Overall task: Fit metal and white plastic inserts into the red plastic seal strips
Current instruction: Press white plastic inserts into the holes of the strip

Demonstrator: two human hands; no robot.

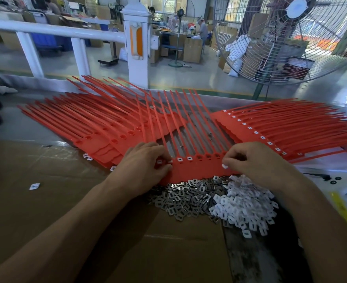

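broadly, bench: a cardboard-covered worktop (46, 201) carries everything, with a big cage fan (291, 37) and a white railing (52, 30) beyond it.
left stack: red seal strips (90, 123) fanned out at the left, their sockets looking empty, so by my reckoning not yet done.
right stack: a second fan of strips (291, 123) at the right, each socket showing a white insert; these look finished.
working strip: a joined row of strips (197, 166) lies between the two hands, tails pointing away; two sockets near the left show white, the ones further right look dark and unfilled.
metal pile: metal inserts (184, 199) heaped just below the working row.
white pile: white plastic inserts (248, 205) heaped touching the metal pile's right side.
left hand: the left hand (144, 164) has fingers curled down on the row's left end, pinching or pressing at a socket; which exactly, i cannot tell.
right hand: the right hand (258, 160) is curled at the row's right end, seemingly pinching something small and white at its fingertips.
step: filling the row socket by socket, part done.
next move: likely needs the pinched piece lined up square over an open socket and pressed home while the other hand steadies the row.
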